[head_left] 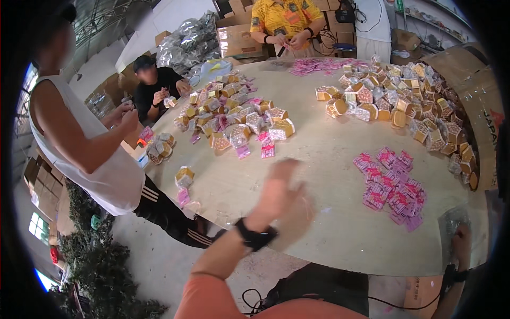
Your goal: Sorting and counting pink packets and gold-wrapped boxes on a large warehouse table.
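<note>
My left hand is raised over the near middle of the table, blurred by motion. Its thumb stands apart from the fingers, and no object shows between them. At the right edge, my right hand rests with curled fingers on clear plastic bags; what it may pinch is hidden. Between the hands lies a loose pile of pink printed cards. Beyond my left hand is a heap of gold-and-white faceted pieces in clear wrapping, some with pink cards attached.
A larger heap of wrapped pieces covers the far right, beside a cardboard sheet. Pink cards lie at the far edge. A person in white stands left; one in black sits behind; another in yellow works opposite.
</note>
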The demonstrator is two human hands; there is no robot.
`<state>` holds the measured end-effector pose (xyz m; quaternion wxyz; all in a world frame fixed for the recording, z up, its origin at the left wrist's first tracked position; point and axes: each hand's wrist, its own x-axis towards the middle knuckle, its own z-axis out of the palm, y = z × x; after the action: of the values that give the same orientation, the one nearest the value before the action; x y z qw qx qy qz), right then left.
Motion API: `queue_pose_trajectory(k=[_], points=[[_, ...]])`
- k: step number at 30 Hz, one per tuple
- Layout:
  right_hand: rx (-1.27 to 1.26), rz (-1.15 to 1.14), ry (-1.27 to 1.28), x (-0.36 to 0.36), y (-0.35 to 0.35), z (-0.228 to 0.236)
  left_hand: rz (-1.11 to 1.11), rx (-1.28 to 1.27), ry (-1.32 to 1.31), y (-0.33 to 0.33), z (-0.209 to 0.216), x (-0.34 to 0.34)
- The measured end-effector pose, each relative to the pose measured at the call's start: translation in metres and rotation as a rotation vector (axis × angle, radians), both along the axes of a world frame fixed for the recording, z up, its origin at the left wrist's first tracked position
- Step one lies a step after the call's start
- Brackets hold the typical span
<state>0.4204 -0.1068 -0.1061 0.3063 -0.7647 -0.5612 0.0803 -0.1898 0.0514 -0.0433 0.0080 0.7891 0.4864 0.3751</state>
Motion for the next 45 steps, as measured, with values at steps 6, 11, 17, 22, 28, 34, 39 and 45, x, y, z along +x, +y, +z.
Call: queue_pose_trajectory(k=[6, 11, 17, 22, 28, 34, 39, 45], points=[[0.003, -0.033, 0.185, 0.039, -0.012, 0.008, 1.101, -0.179, 0.174, -0.013, -0.026, -0.241], [0.132, -0.176, 0.593, 0.003, -0.008, 0.042, 1.045, -0.338, -0.194, 0.015, -0.06, -0.309], [0.321, -0.236, 0.65, 0.038, -0.014, 0.014, 0.928, -0.147, -0.118, 0.078, -0.059, -0.3], [0.287, -0.228, 0.664, 0.039, -0.011, 0.009, 0.383, 0.059, -0.087, 0.081, -0.042, -0.186], [0.228, -0.154, 0.446, 0.012, -0.008, 0.037, -0.069, -0.076, -0.09, 0.025, -0.023, -0.034], [0.13, -0.056, 0.422, -0.019, 0.007, 0.06, -0.327, -0.3, 0.025, -0.021, 0.007, 0.038], [0.236, -0.085, 0.044, -0.034, 0.009, 0.084, -0.412, -0.355, 0.087, -0.025, 0.012, 0.061], [0.168, -0.091, 0.077, -0.037, -0.001, 0.089, -0.485, -0.38, 0.119, -0.005, 0.007, 0.105]])
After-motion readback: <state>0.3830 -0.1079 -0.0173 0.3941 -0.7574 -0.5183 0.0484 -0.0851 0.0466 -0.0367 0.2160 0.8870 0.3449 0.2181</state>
